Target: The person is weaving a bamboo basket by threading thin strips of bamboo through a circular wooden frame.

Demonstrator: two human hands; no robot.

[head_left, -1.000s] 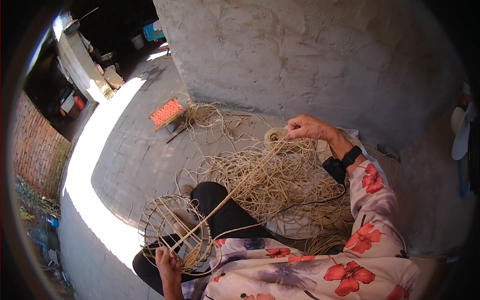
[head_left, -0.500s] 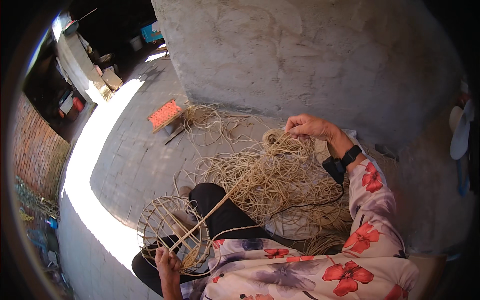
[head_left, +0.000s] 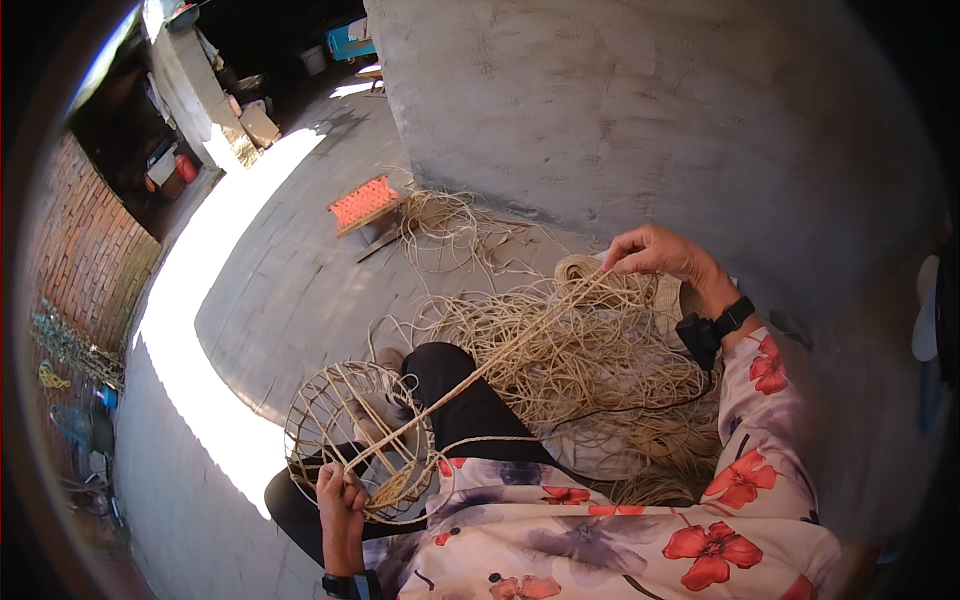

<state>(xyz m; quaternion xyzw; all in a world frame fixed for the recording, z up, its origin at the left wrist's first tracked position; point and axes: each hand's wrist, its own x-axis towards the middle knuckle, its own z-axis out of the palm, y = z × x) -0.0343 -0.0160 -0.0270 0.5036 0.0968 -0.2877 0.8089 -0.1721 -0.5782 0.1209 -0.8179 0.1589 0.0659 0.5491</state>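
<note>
The left hand hides part of the wire frame's rim

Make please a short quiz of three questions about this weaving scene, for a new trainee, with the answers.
1. True or false: the left hand grips the rim of the round basket frame.
2. Which thing does the right hand pinch in its fingers?
A. the orange stool
B. a taut cane strand
C. the black wristwatch
3. Fill in: the loose pile of cane lies on the floor in front of the grey ____.

Key
1. True.
2. B. The taut cane strand runs from the right hand down to the basket frame.
3. Wall. The concrete wall rises behind the pile, and the orange stool stands further off to the left.
</note>
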